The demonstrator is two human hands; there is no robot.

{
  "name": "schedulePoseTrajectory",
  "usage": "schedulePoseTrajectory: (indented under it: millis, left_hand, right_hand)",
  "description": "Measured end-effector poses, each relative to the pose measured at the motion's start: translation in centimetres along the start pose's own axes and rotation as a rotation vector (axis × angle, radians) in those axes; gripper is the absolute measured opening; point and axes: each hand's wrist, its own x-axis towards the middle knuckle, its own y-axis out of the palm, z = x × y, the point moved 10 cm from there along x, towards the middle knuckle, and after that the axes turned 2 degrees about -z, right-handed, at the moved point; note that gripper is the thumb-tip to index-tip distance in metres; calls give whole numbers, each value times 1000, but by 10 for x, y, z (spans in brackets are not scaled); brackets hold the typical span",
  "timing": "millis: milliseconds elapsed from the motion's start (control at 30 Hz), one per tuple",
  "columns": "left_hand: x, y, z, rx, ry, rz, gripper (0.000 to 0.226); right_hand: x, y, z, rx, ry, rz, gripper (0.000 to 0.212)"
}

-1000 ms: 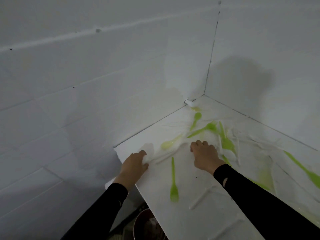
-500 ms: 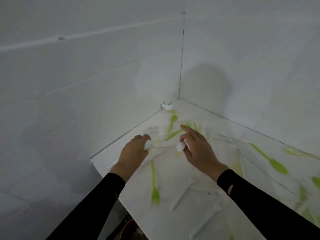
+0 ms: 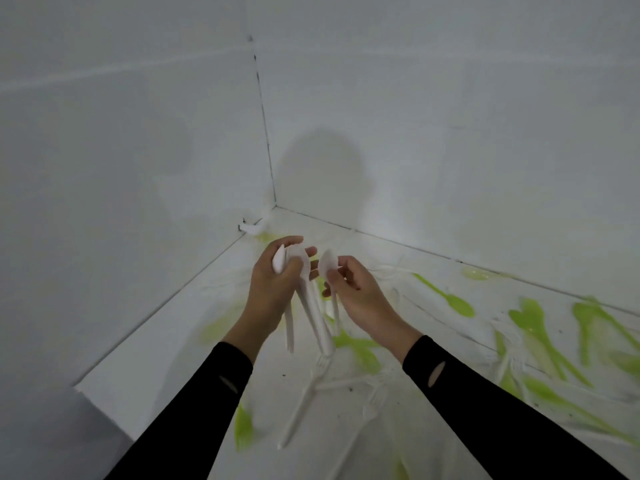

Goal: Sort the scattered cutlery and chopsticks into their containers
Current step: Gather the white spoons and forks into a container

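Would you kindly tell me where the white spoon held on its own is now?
Head view, near centre: the white spoon is pinched in the right hand, just right of the white cutlery bundle in the left hand.

White cutlery (image 3: 313, 308), probably spoons, hangs handles-down from my left hand (image 3: 273, 289); my right hand (image 3: 360, 296) pinches one white spoon (image 3: 328, 265).

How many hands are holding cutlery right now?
2. The left hand grips a bundle of white cutlery, handles hanging down. The right hand pinches one white spoon.
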Motion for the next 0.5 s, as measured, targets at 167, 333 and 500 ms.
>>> schedulePoseTrajectory:
  millis: [167, 333, 500]
  left_hand:
    - [7, 25, 23, -21, -78, 73, 19]
    - [8, 48, 50, -140, -218, 146, 49]
    - [13, 43, 68, -273, -296, 130, 44]
  right_hand:
    - [8, -28, -14, 191, 159, -31, 14]
    - [16, -27, -22, 258, 226, -64, 19]
    - [28, -21, -35, 190, 249, -35, 21]
